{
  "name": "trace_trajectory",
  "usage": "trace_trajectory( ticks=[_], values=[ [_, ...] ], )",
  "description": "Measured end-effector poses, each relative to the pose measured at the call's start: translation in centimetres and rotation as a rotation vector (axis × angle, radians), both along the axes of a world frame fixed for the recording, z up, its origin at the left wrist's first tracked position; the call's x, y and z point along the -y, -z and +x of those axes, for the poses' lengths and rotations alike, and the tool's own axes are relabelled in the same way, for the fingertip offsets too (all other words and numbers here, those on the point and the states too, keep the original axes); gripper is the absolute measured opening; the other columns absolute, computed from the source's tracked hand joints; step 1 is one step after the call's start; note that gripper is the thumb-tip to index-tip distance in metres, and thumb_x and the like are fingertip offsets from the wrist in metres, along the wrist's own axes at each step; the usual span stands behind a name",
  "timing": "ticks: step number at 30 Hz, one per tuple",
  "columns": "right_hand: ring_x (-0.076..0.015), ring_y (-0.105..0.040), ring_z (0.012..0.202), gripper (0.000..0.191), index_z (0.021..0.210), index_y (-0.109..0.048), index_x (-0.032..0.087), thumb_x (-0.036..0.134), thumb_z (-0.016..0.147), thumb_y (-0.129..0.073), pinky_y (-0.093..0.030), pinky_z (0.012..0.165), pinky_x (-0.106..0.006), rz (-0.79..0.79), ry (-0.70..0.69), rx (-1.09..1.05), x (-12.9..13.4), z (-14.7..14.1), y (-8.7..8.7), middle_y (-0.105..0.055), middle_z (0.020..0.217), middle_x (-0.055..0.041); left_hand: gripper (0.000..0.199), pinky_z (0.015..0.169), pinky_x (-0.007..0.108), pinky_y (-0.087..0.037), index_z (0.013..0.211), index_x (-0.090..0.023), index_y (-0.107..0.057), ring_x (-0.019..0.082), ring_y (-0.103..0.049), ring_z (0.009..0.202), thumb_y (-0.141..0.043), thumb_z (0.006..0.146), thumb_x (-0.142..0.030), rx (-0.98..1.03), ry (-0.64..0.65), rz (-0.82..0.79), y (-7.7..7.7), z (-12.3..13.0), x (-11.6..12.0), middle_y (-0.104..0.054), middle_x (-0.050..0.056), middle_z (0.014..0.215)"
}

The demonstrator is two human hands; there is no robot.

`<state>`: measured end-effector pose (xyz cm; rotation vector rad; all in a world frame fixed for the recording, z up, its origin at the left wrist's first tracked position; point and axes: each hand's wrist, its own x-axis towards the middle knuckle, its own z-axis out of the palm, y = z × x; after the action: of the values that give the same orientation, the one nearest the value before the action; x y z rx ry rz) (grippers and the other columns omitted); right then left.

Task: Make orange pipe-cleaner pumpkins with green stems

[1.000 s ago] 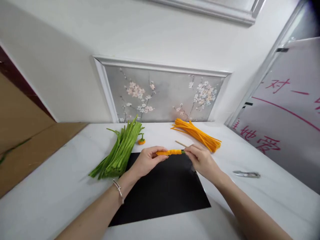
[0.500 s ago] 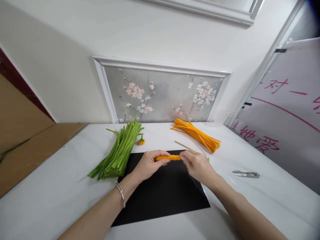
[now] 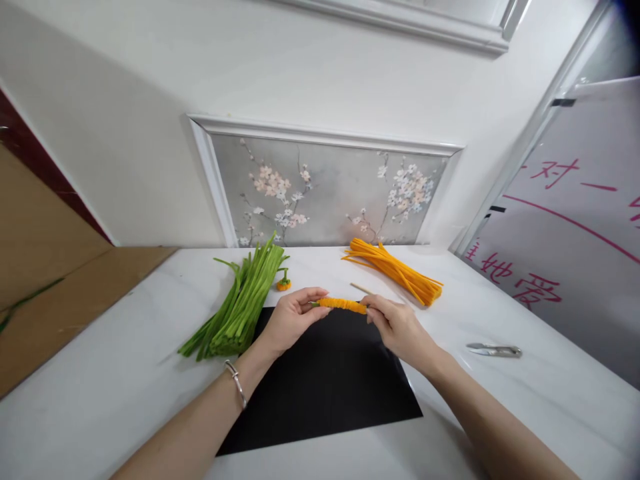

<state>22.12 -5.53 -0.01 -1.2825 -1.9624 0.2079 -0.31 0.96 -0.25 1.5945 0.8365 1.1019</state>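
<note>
"As both hands hold the coil (image 3: 343, 305), how are the fingers set?"

"The left hand (image 3: 293, 320) pinches the left end between thumb and fingertips; the right hand (image 3: 403, 330) pinches the other end likewise. Both grips are closed to the coil's thickness. Pressure cannot be told."

"What differs from half a second ago?"

"The left fingers sit nearer the coil's end and cover less of it. A green tip (image 3: 315, 305) now shows at those fingers, and folds are exposed from grip to grip."

"What does this imply?"

"In judgement, the middle span is unobstructed, so the evenness of the folds can be inspected."

"Locate the coil and surrounding items."

"The coil spans the space between the fingers, above the black sheet (image 3: 325, 380). Beyond the left fingers stands the small orange piece (image 3: 283, 285); farther left lies the green bundle (image 3: 245, 300). Beyond the right fingers are the stick (image 3: 361, 289) and orange bundle (image 3: 395, 271). The snips (image 3: 494, 350) lie well to their right."
</note>
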Motion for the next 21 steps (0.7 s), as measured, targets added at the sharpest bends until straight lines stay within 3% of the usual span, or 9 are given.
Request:
trace_trajectory(
  ticks=[5,12,17,21],
  values=[
    [-0.0147,-0.06,0.065,0.02,0.103,-0.058,0.022,0.017,0.093,-0.041,-0.045,0.067,-0.026,0.005,-0.002,-0.003,-0.2,-0.1,0.6,-0.063,0.073,0.0009,0.029,0.071,0.029,-0.06,0.095,-0.013,-0.069,0.02,-0.073,0.076,-0.074,0.069,-0.026,-0.001,0.004,-0.002,0.0,0.1,0.3,-0.078,0.005,0.08],
    [-0.0158,-0.063,0.07,0.025,0.108,-0.06,0.021,0.017,0.094,-0.04,-0.05,0.07,-0.028,0.011,-0.045,0.002,-0.4,-0.2,0.9,-0.065,0.076,-0.0013,0.024,0.068,0.029,-0.06,0.095,-0.014,-0.072,0.021,-0.074,0.075,-0.071,0.074,-0.026,-0.056,0.03,0.034,0.6,0.0,0.2,-0.078,0.006,0.082],
    [-0.0183,-0.066,0.085,0.028,0.119,-0.058,0.023,0.024,0.093,-0.049,-0.053,0.078,-0.031,0.047,-0.026,0.009,-0.3,0.4,0.1,-0.067,0.097,-0.0058,0.02,0.069,0.027,-0.057,0.095,-0.016,-0.073,0.016,-0.069,0.07,-0.069,0.076,-0.023,-0.125,0.04,0.1,0.6,-0.3,0.1,-0.075,0.004,0.082],
    [-0.0185,-0.066,0.085,0.025,0.115,-0.062,0.024,0.025,0.093,-0.053,-0.053,0.079,-0.031,0.055,-0.078,0.059,-0.2,-0.2,0.1,-0.067,0.095,-0.0054,0.018,0.065,0.024,-0.052,0.093,-0.019,-0.075,0.012,-0.062,0.065,-0.067,0.077,-0.019,-0.181,0.069,0.165,0.3,0.1,0.8,-0.072,0.003,0.084]
  ],
)
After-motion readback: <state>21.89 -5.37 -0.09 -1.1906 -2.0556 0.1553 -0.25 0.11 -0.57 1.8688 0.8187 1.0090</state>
